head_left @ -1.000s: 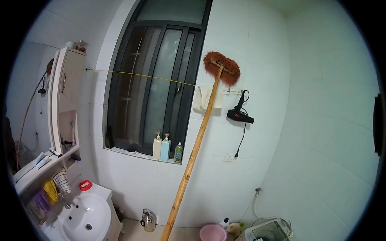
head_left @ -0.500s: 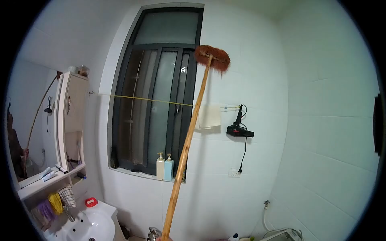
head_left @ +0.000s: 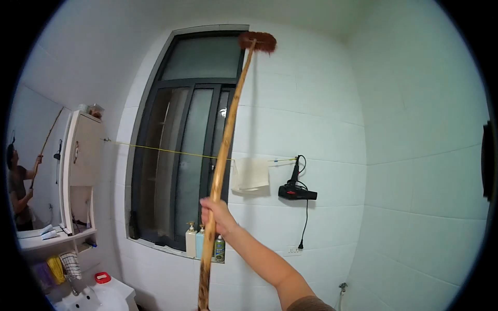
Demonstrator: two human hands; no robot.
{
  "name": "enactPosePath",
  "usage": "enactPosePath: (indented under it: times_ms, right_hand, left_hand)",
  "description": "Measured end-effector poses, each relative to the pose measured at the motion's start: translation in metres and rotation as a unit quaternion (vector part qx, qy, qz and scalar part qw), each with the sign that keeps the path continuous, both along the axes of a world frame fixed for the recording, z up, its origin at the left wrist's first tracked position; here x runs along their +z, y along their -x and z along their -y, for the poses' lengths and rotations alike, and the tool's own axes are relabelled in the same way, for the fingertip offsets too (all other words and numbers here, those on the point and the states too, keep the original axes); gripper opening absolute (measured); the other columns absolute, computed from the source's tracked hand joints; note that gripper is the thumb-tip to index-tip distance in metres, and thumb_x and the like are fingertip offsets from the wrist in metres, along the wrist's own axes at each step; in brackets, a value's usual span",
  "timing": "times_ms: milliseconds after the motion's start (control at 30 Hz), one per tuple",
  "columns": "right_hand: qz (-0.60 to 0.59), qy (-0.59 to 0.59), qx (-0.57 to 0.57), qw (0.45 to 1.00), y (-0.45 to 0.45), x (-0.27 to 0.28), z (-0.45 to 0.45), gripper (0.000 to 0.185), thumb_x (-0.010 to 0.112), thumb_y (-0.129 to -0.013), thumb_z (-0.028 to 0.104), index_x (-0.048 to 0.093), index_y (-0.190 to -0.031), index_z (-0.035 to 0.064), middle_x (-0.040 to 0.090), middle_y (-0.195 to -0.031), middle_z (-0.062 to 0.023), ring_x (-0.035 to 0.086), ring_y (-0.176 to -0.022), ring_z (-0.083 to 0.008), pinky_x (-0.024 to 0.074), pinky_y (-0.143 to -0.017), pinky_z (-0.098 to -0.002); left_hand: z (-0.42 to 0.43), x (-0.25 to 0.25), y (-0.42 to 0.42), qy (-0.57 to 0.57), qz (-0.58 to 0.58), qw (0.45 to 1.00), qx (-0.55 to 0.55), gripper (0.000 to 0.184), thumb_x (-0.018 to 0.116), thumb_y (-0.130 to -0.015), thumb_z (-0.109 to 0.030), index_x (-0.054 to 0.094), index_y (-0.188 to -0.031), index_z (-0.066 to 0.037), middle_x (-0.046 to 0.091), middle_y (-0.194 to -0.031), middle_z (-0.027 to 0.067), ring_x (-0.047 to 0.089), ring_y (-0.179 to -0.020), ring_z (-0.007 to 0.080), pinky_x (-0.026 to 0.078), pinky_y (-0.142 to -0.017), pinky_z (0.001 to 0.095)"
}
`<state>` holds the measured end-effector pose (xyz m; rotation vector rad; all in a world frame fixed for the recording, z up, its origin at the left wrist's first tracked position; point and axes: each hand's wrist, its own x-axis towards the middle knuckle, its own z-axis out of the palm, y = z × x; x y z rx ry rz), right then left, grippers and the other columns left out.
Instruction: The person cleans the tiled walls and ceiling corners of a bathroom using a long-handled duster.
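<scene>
A long-handled broom [head_left: 223,150] slants upward through the middle of the view, its reddish-brown bristle head [head_left: 258,42] against the upper wall by the window's top right corner. My right hand [head_left: 219,215] is wrapped round the wooden pole below its middle, arm stretched up from the lower right. Only a sliver at the bottom edge may be my left hand. In the mirror [head_left: 39,129] on the left, a reflected person grips the pole with two hands, the lower one near the body.
A yellow line [head_left: 166,151] crosses the window [head_left: 192,129], carrying a pale cloth [head_left: 250,176]. A black hair dryer [head_left: 297,192] hangs at its right end. Pump bottles [head_left: 191,242] and a spray can [head_left: 220,250] stand on the sill. A sink [head_left: 106,299] and cabinet [head_left: 85,147] are at left.
The broom head has risen and shifted slightly left along the wall. My right hand and forearm have come into view on the pole. The camera view has tilted upward.
</scene>
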<state>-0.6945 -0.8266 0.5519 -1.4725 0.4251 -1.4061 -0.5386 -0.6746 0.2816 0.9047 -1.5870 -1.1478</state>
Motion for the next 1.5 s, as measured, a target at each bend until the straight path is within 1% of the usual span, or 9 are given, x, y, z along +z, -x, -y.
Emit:
enactPosePath:
  times_ms: [67,133,200,267,500,600,867,1200,1500]
  right_hand:
    - [0.014,0.0,-0.009,1.0,0.004,0.031,0.006,0.018,0.064,-0.078,0.013,0.047,-0.074,0.0078,0.049,-0.059,-0.002,0.05,-0.044,-0.0131,0.0409,-0.038,-0.027]
    - [0.008,0.044,-0.06,0.997,0.007,0.04,0.01,0.02,0.064,-0.078,0.013,0.045,-0.077,0.0051,0.048,-0.06,-0.003,0.05,-0.043,-0.0135,0.0412,-0.037,-0.0277]
    - [0.001,0.079,-0.116,0.99,0.011,0.037,0.005,0.02,0.062,-0.079,0.012,0.044,-0.08,0.0052,0.048,-0.061,-0.0028,0.05,-0.043,-0.0131,0.041,-0.036,-0.0278]
    - [-0.007,0.11,-0.174,0.979,0.028,0.036,0.01,0.02,0.061,-0.08,0.011,0.043,-0.083,0.0053,0.048,-0.061,-0.0027,0.05,-0.043,-0.0128,0.0408,-0.036,-0.0279]
    - [-0.028,0.173,-0.267,0.948,0.11,0.084,0.035,0.015,0.057,-0.077,0.008,0.044,-0.074,0.0024,0.046,-0.057,-0.004,0.049,-0.037,-0.0142,0.0394,-0.032,-0.0295]
    - [-0.051,0.188,-0.288,0.938,0.145,0.098,0.039,0.022,0.057,-0.076,0.009,0.04,-0.082,-0.0027,0.047,-0.058,-0.0076,0.051,-0.037,-0.0174,0.0401,-0.032,-0.0314]
    - [-0.032,0.192,-0.368,0.909,0.229,0.134,0.037,0.015,0.056,-0.071,0.005,0.046,-0.072,-0.0061,0.05,-0.056,-0.0105,0.053,-0.038,-0.0202,0.0422,-0.033,-0.0312]
    - [-0.034,0.152,-0.429,0.89,0.302,0.182,0.004,0.012,0.056,-0.073,0.004,0.047,-0.065,0.0001,0.048,-0.053,-0.0061,0.049,-0.039,-0.0162,0.0435,-0.035,-0.0339]
    - [0.013,0.131,-0.423,0.896,0.309,0.201,-0.018,0.009,0.054,-0.072,0.002,0.047,-0.066,0.0012,0.048,-0.053,-0.006,0.051,-0.041,-0.0179,0.0432,-0.037,-0.0346]
  left_hand:
    - [0.024,0.028,0.016,-0.012,-0.056,0.997,-0.052,0.034,0.055,-0.086,-0.039,0.054,-0.085,-0.005,0.051,-0.06,0.0044,0.05,-0.058,0.015,0.039,-0.047,0.0331]
    - [0.075,0.04,0.026,-0.132,-0.158,0.964,-0.167,0.029,0.06,-0.082,-0.032,0.054,-0.079,-0.003,0.051,-0.06,0.004,0.047,-0.053,0.0143,0.037,-0.046,0.0339]
    - [0.103,0.075,0.043,-0.124,-0.142,0.959,-0.209,0.032,0.047,-0.09,-0.038,0.046,-0.087,-0.007,0.049,-0.062,0.0105,0.047,-0.048,0.0224,0.04,-0.044,0.0344]
    - [0.102,0.114,0.074,-0.078,-0.179,0.964,-0.181,0.039,0.043,-0.092,-0.043,0.037,-0.076,-0.008,0.034,-0.048,0.0042,0.034,-0.037,0.0162,0.032,-0.038,0.0309]
    - [0.14,0.161,0.162,-0.06,-0.17,0.951,-0.25,0.039,0.044,-0.092,-0.045,0.038,-0.077,-0.009,0.037,-0.051,0.0045,0.037,-0.038,0.017,0.034,-0.039,0.0316]
    - [0.146,0.173,0.192,-0.068,-0.161,0.951,-0.257,0.04,0.046,-0.091,-0.046,0.038,-0.077,-0.009,0.038,-0.051,0.0044,0.037,-0.038,0.0166,0.034,-0.039,0.0318]
    - [0.153,0.208,0.261,-0.02,-0.119,0.963,-0.241,0.042,0.047,-0.09,-0.047,0.037,-0.077,-0.008,0.039,-0.053,0.0037,0.038,-0.038,0.0143,0.034,-0.036,0.0293]
    - [0.136,0.26,0.315,0.02,-0.079,0.962,-0.262,0.043,0.05,-0.088,-0.048,0.036,-0.078,-0.008,0.039,-0.054,0.0013,0.037,-0.038,0.0107,0.033,-0.035,0.0271]
    - [0.138,0.276,0.312,0.122,-0.088,0.942,-0.3,0.029,0.056,-0.087,-0.03,0.039,-0.083,-0.008,0.04,-0.059,0.0003,0.039,-0.042,0.0082,0.032,-0.034,0.0248]
